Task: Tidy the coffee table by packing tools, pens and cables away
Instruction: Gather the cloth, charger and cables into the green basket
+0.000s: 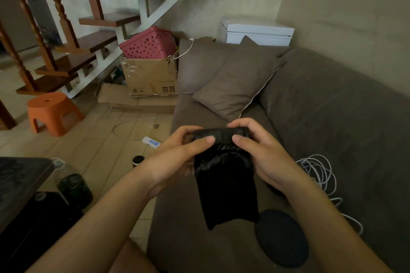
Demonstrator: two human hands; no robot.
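Forearms come in from the bottom edge and meet in the middle of the frame, above the brown sofa (332,117). The left hand (177,153) and the right hand (261,157) both grip the rolled top of a black bag (226,188). Their fingers are curled behind the roll, and each thumb presses on its front, with the two thumb tips near each other. The rest of the bag hangs loose between the wrists. A white cable (319,173) lies in loops on the sofa seat at the right of the frame, near the right forearm. A dark round pad (281,237) lies on the seat at lower right. A corner of the dark table (20,179) shows at lower left.
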